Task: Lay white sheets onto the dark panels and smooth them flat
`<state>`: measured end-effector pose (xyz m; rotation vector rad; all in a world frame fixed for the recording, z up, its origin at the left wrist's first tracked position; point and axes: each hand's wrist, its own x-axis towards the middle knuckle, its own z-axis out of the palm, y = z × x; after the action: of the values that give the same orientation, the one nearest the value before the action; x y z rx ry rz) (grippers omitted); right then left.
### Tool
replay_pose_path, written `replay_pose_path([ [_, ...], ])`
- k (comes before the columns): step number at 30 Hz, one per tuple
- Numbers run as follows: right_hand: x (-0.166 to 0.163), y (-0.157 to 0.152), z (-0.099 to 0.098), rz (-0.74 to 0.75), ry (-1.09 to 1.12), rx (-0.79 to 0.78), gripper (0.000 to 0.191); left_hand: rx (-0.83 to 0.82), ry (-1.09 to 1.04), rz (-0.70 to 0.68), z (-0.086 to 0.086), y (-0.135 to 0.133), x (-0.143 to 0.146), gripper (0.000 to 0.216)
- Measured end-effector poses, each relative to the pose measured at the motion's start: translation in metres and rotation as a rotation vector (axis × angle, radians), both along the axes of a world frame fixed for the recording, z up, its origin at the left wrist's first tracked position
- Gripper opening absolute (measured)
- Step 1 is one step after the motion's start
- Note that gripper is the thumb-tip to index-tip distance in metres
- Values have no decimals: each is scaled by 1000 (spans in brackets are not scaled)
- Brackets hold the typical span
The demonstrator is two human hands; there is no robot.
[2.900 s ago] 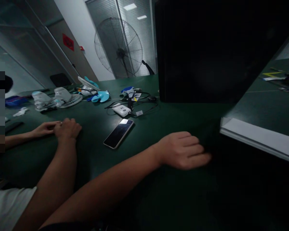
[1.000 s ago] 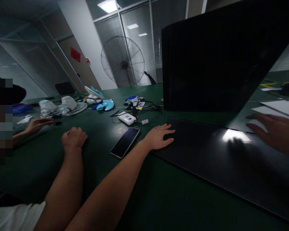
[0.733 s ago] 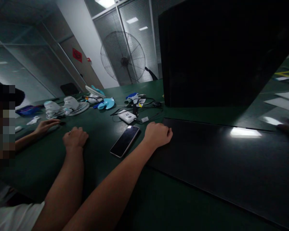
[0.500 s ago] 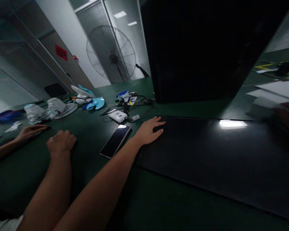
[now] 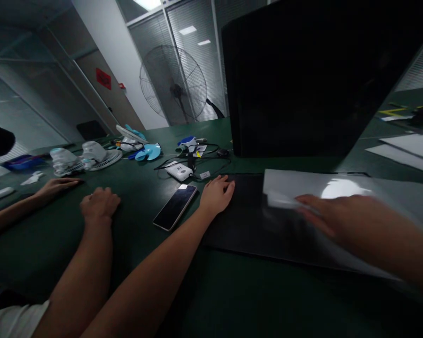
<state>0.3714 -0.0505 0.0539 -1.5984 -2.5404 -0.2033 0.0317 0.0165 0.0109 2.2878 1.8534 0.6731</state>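
Observation:
A flat black panel [image 5: 243, 225] lies on the green table. My left hand [image 5: 216, 195] rests on its left end, fingers stretched out and spread. Over the panel's right part is a thin whitish sheet [image 5: 405, 202], which reflects a bright ceiling light. My right hand [image 5: 341, 216], blurred by motion, pinches this sheet near its left edge. Left of my left hand, a phone [image 5: 175, 206] lies face up and apart from it.
A large black upright box or screen [image 5: 303, 84] stands behind the panel. A white device [image 5: 179, 170] with cables lies beyond the phone. Fan parts [image 5: 150, 151] sit further left. Other people's hands [image 5: 100, 205] rest at left. Papers [image 5: 409, 152] lie at right.
My right hand has come in from the right edge, bringing the whitish sheet leftward over the panel. My left hand stays at the panel's left end. The view has shifted slightly.

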Motion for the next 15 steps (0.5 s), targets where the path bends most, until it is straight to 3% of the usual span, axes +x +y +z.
replay_pose_path([
  [2, -53, -30, -7, 189, -79, -66, 38, 14, -42, -18, -1, 1, -1, 30],
  [4, -85, -47, -15, 305, -82, -46, 39, 26, -88, -35, -1, 5, -3, 34],
  [8, -100, -50, -15, 396, 77, -123, 58, -1, -114, -61, -4, 13, -7, 54],
  [11, -80, -28, -2, 357, 249, -206, 65, -53, -125, -83, -7, 17, -8, 64],
  [13, -43, -2, 5, 182, 312, -124, 68, -78, -143, -100, -9, 19, -10, 63],
  [15, 16, 31, 4, -109, 300, 27, 69, -93, -164, -118, -11, 20, -12, 64],
])
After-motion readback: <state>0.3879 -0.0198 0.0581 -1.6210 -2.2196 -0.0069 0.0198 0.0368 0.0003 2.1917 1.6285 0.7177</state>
